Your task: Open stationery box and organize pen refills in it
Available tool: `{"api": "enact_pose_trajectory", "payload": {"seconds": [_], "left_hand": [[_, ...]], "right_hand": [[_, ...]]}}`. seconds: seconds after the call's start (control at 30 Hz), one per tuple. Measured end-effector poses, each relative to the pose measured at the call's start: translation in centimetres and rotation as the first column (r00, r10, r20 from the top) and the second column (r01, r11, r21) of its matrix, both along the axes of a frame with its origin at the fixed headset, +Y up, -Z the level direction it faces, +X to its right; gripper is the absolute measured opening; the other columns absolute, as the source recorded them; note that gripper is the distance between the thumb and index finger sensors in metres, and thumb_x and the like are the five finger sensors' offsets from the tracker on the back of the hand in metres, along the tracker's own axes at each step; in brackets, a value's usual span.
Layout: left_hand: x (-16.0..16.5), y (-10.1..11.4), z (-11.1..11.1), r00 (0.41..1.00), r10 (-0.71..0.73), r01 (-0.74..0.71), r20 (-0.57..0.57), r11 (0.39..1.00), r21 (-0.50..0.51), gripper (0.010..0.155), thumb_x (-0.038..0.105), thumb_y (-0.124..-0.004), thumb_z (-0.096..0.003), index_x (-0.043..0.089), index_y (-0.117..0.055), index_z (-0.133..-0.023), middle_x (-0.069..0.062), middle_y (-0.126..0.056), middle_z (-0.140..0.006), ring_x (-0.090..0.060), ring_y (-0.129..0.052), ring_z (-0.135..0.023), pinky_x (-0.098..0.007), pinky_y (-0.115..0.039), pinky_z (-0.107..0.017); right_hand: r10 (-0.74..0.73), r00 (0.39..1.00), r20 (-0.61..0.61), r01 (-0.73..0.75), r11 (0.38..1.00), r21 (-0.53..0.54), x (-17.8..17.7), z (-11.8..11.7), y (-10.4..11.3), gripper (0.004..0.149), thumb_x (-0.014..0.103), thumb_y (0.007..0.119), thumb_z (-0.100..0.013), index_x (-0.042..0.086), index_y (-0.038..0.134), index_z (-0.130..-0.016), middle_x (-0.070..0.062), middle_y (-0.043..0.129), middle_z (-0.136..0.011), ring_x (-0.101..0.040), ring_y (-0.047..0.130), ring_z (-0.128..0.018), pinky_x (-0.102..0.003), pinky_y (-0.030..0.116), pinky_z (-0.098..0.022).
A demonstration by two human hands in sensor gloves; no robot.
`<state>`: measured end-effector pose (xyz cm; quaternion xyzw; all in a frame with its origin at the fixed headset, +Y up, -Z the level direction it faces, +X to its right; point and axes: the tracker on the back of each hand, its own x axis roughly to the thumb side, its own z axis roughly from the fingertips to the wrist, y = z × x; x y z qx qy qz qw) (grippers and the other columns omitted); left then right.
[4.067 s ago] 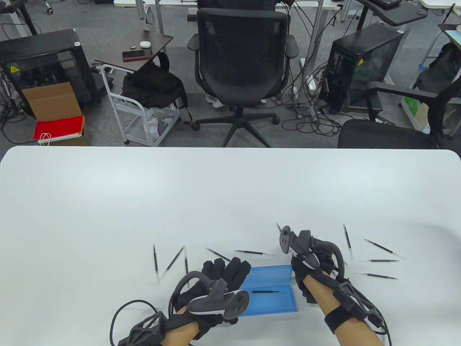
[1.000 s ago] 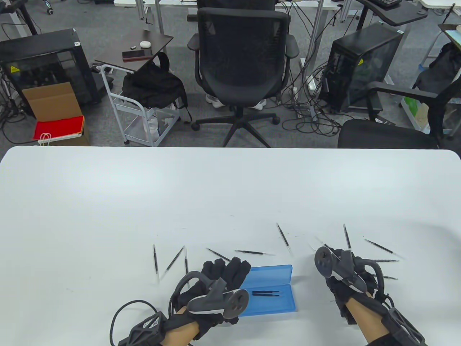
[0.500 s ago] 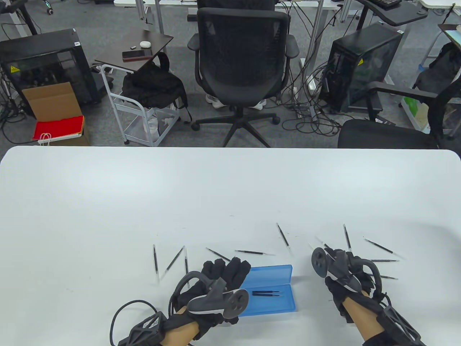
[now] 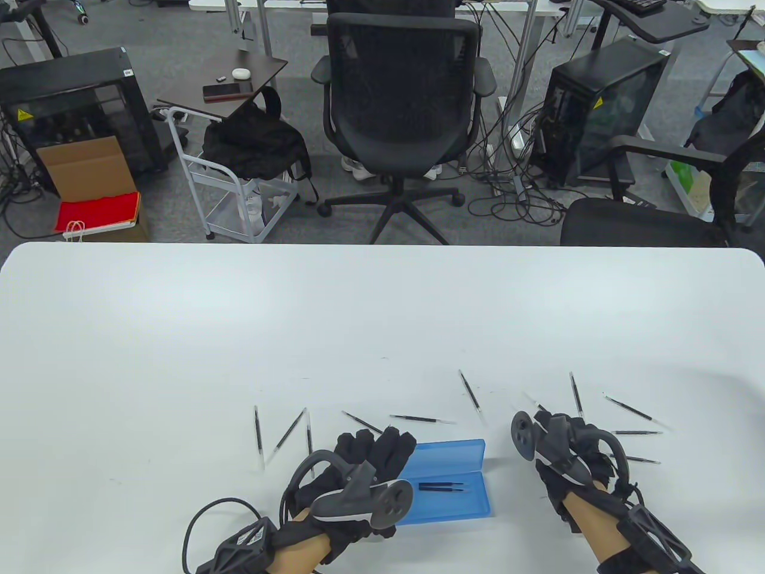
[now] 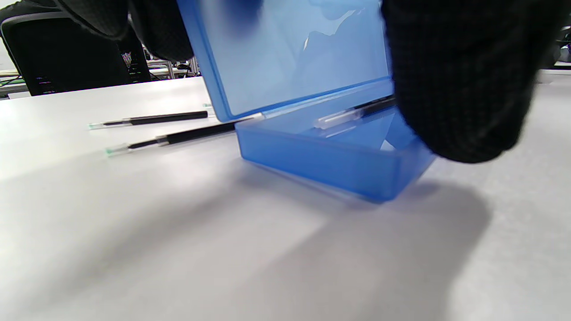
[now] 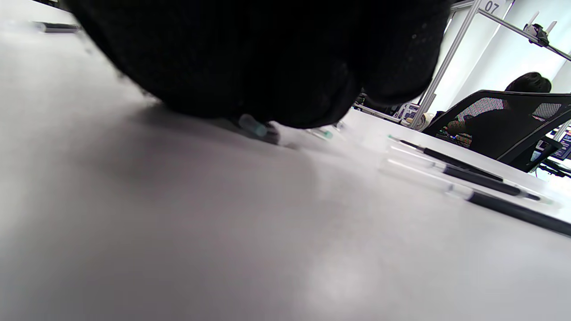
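The blue stationery box [image 4: 454, 499] lies open near the front edge with its lid [image 4: 447, 449] raised. Two black pen refills [image 4: 442, 487] lie inside. My left hand [image 4: 382, 445] grips the lid's left end, with its fingers [image 5: 455, 76] over the lid [image 5: 285, 58] in the left wrist view. My right hand [image 4: 583, 439] is down on the table to the right of the box. Its fingers [image 6: 267, 58] are curled over a loose refill [image 6: 256, 127] whose green tip pokes out.
Loose refills lie on the white table [image 4: 382, 311] left of the box [image 4: 290, 430], behind it [image 4: 418, 418] [image 4: 470, 390] and to the right [image 4: 627, 408] [image 4: 642, 460]. Office chairs and computer cases stand beyond the far edge.
The box held one refill four seconds ago and now holds two. My right hand left the box for the refills on the right and has edged left since. The left hand has stayed put.
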<state>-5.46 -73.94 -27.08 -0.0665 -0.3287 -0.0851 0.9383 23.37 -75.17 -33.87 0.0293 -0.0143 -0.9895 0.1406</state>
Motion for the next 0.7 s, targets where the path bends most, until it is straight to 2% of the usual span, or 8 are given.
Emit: {"api": "enact_pose_trajectory", "payload": {"seconds": [0.43, 0.7], "left_hand": [[0.0, 0.0, 0.0, 1.0, 0.005, -0.005, -0.002, 1.0, -0.005, 0.127, 0.067, -0.09, -0.033, 0.013, -0.01, -0.116, -0.019, -0.024, -0.126, -0.058, -0.057, -0.107, -0.072, -0.052, -0.075], [0.0, 0.0, -0.1, 1.0, 0.005, -0.005, -0.002, 1.0, -0.007, 0.127, 0.067, -0.09, -0.0329, 0.013, -0.009, -0.116, -0.019, -0.024, -0.126, -0.058, -0.057, -0.106, -0.072, -0.052, -0.075]], "right_hand": [[-0.061, 0.998, -0.018, 0.062, 0.997, 0.045, 0.2, 0.2, 0.7, 0.053, 0.032, 0.094, -0.044, 0.015, 0.082, -0.093, -0.007, 0.102, -0.073, -0.026, 0.103, -0.056, -0.054, 0.085, -0.056], [-0.152, 0.979, -0.134, 0.172, 0.973, 0.157, -0.8, 3.0, 4.5, 0.054, 0.032, 0.094, -0.044, 0.015, 0.081, -0.093, -0.008, 0.102, -0.074, -0.026, 0.103, -0.055, -0.054, 0.085, -0.056]]}}
